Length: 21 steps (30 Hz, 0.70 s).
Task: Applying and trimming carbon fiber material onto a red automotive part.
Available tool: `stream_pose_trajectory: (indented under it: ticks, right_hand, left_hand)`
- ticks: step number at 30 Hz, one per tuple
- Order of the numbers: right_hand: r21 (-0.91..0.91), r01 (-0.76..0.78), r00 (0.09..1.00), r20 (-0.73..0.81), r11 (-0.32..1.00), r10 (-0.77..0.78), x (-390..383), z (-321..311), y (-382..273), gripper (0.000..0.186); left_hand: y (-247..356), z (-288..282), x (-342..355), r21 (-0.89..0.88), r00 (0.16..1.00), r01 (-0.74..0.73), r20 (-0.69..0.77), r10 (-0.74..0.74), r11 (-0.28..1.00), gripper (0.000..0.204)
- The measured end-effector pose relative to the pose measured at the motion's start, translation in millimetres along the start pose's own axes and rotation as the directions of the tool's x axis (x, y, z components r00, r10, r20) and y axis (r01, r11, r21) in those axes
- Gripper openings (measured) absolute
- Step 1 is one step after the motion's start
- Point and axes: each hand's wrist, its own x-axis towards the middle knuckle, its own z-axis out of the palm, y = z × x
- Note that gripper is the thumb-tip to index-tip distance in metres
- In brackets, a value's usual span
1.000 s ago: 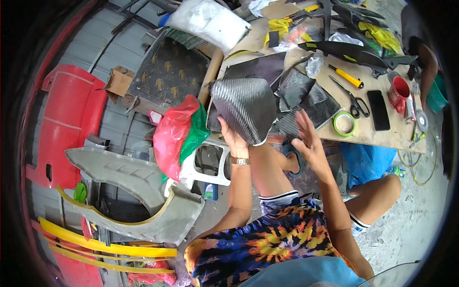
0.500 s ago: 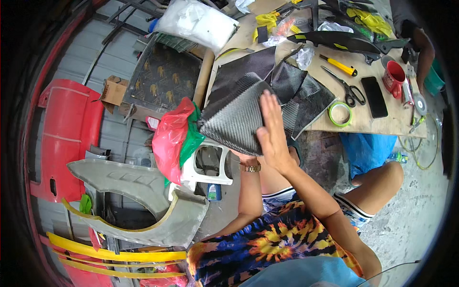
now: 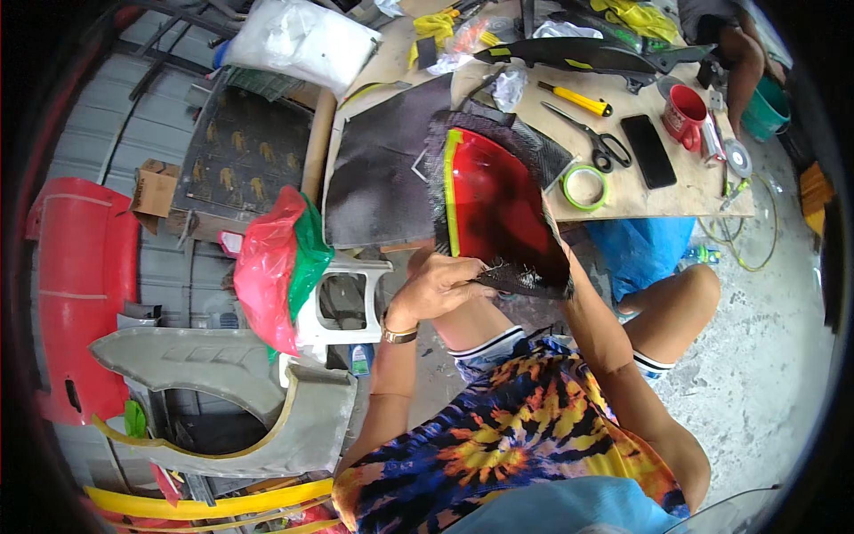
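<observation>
While the left hand (image 3: 438, 287) grasps the dark woven lower edge of the red panel (image 3: 498, 191) at the frame's centre, the right hand (image 3: 567, 249) is mostly hidden behind its right side, so its grip cannot be told. Scissors (image 3: 594, 139), a green tape roll (image 3: 566, 189) and a phone (image 3: 648, 151) lie on the counter (image 3: 645, 204), upper right.

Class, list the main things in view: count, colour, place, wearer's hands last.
Held panel: one, red and black, centre
Table: one, tan, upper centre
Large sheet: one, black, table's left
Scissors: one pair, black, table's right
Cutter: one, yellow, above scissors
Tape: one roll, green, below scissors
Phone: one, black, right of scissors
Mug: one, red, table's right
Bucket: one, teal, upper right
Seat: one, white, left of centre
Fender: one, grey, lower left
Left hand: one, bare, panel's lower edge
Right hand: one, bare, mostly behind panel
</observation>
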Motion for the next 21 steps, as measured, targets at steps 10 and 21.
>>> stream_pose_trajectory:
  ticks: [10, 21]
  right_hand:
    - [-0.004, -0.014, 0.999, -0.029, 1.000, 0.014, -36, -36, 8, 0.049]
    - [-0.647, 0.093, 0.983, -0.061, 0.757, -0.173, -25, -76, 19, 0.045]
  left_hand:
    - [6, 20, 28, -0.129, 0.963, 0.162, 0.235, -0.128, 0.978, 0.026]
    - [-35, 6, 48, -0.600, 0.979, 0.183, 0.034, -0.203, 0.779, 0.021]
